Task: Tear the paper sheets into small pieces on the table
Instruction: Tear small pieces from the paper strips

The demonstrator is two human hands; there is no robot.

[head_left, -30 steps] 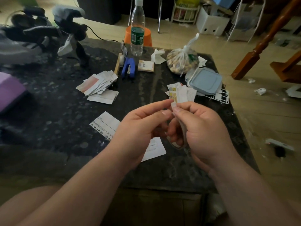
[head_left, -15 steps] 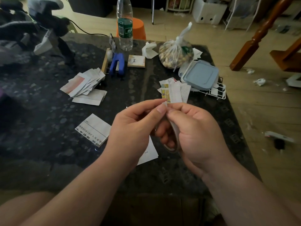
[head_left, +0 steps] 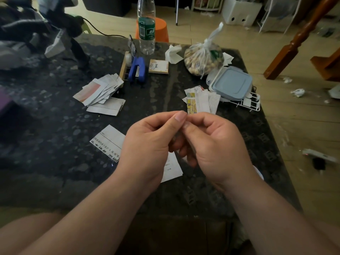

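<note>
Single head-worn wide-angle view, aimed forward and down over the table.

The lens sat close above the left hand [head_left: 147, 144] and right hand [head_left: 217, 144], which met at frame centre, with forearms entering from 7 and 5 o'clock. The dark table [head_left: 55, 144] ran away toward 12 o'clock, where a bottle [head_left: 146, 28] stood near its far edge. Wooden floor [head_left: 303, 116] filled the 3 o'clock side, and lines bowed toward the borders.

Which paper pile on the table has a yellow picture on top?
The small stack beside the grey-blue box, at the right. The left pile shows a pink sheet; the near sheet has only black print.
</note>
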